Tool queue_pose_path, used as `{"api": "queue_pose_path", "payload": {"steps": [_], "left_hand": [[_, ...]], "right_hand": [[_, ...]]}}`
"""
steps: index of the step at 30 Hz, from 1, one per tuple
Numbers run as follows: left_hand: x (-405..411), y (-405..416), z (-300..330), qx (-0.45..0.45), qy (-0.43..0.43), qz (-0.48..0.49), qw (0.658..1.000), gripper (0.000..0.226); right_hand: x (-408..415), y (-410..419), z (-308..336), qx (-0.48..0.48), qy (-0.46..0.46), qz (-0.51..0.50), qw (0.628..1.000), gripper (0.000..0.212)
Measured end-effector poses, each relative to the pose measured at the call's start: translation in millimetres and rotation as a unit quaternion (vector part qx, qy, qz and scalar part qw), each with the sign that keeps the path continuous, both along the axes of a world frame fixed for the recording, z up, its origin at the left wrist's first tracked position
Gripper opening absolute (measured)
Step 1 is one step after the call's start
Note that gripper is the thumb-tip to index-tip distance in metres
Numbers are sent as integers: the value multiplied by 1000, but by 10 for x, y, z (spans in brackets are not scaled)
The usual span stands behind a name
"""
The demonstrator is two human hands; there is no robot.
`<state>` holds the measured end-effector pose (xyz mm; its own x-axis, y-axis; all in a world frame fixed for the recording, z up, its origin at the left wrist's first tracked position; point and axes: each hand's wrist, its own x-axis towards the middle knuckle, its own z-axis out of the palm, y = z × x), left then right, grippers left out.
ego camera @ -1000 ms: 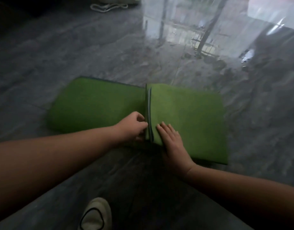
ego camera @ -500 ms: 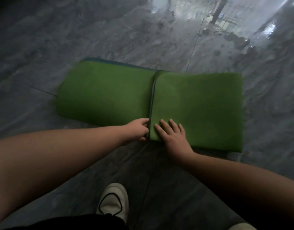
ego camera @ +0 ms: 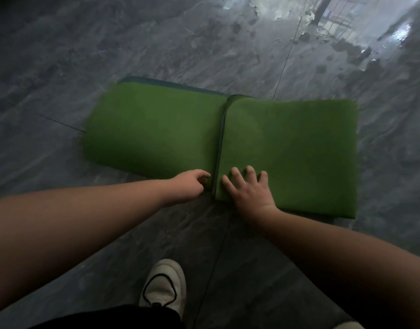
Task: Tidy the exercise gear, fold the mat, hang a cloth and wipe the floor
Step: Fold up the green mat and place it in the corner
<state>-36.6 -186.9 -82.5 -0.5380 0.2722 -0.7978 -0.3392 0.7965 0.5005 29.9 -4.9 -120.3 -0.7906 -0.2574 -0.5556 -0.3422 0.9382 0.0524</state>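
A green mat [ego camera: 228, 143] is seen lying folded on the grey marbled floor [ego camera: 156, 43], a stacked layer on its right half ending in an edge that runs away from the person across the middle. A blue underside is shown along the far edge and in the seam. The right hand [ego camera: 249, 188] is laid flat on the near corner of the upper layer, its fingers [ego camera: 235, 173] straight and spread apart, pressed onto the green surface just right of the seam. The left hand [ego camera: 192, 186] is placed just left of that seam at the near edge; its fingers [ego camera: 203, 176] are curled towards the layer's edge, but whether anything is pinched between them cannot be told. The two hands are set close together, with only the seam between them. Nearer than the fingers, a white shoe [ego camera: 163, 288] with a dark-trimmed opening is seen on the floor, with dark clothing [ego camera: 123, 317] below it.
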Motion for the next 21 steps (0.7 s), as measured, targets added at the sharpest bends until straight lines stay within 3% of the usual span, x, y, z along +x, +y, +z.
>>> {"api": "queue_pose_path", "payload": {"steps": [7,10,14,21], "left_hand": [[34,-47,-20,-50,58,-56,995,57],[9,-44,36,-95,134,-112,980,69],[-24,-30,66,-154,153,-168,962,89],[-49,131,250,-143,245,-178,942,88]], "right_hand": [[-58,25,85,-6,-3,14,1000,73],[-62,63,135,-25,7,1,1000,74],[-64,157,194,-82,17,-28,996,70],[-166,485,657,-192,125,-91,969,73]]}}
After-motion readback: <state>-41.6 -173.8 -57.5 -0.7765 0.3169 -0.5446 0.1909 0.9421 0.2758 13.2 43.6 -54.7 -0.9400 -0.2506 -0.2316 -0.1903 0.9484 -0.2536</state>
